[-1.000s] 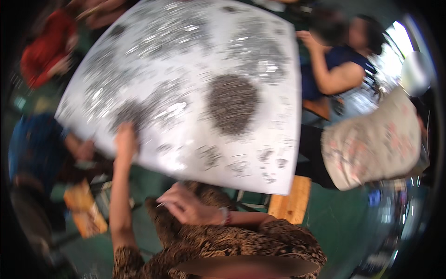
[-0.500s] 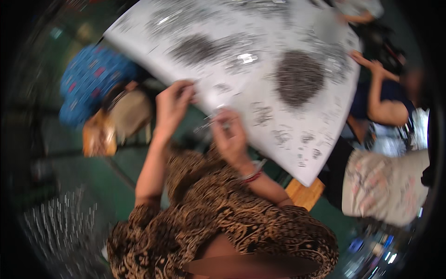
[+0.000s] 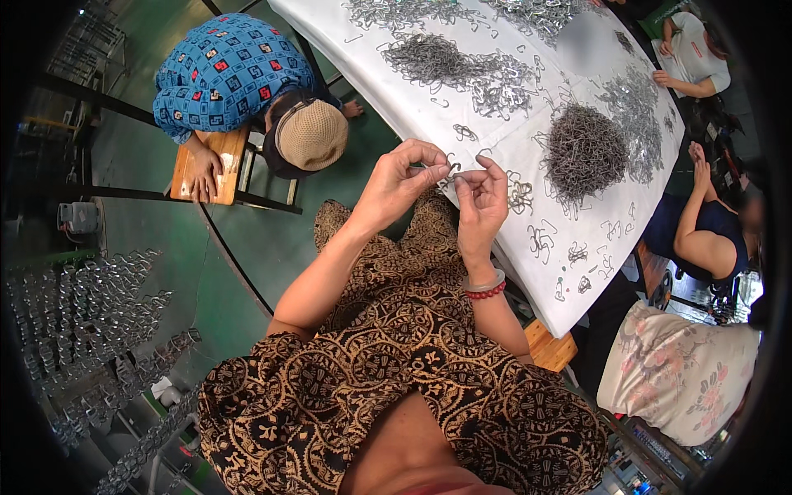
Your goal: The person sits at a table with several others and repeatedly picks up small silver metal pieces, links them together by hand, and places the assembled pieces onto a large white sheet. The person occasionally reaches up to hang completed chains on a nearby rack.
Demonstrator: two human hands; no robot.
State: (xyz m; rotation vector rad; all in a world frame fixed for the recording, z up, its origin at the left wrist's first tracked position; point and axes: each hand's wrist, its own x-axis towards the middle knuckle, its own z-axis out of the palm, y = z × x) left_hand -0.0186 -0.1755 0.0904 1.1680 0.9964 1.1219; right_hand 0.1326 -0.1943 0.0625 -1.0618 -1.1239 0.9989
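Note:
Above the near edge of the white-covered table (image 3: 511,140), my left hand (image 3: 400,183) pinches a small bent metal hook (image 3: 453,171) between thumb and fingertips. My right hand (image 3: 483,202) is closed close beside it, thumb and fingers bent toward the hook. Whatever those right fingertips grip is too small to make out. Next to my right hand, a small cluster of metal hooks (image 3: 519,195) rests on the cloth. A few more hooks (image 3: 465,132) lie just beyond my fingers.
A large dark heap of hooks (image 3: 584,153) and a shinier spread (image 3: 639,115) cover the table's right. Another heap (image 3: 425,59) lies farther back. At left, a person in a blue patterned top (image 3: 235,70) leans on a wooden stool (image 3: 227,169). Other people sit along the right side.
My view has shifted, so the table sits farther right and the picture is sharper. My hands have come closer together, nearly touching at the fingertips. The person at left has leaned onto the stool.

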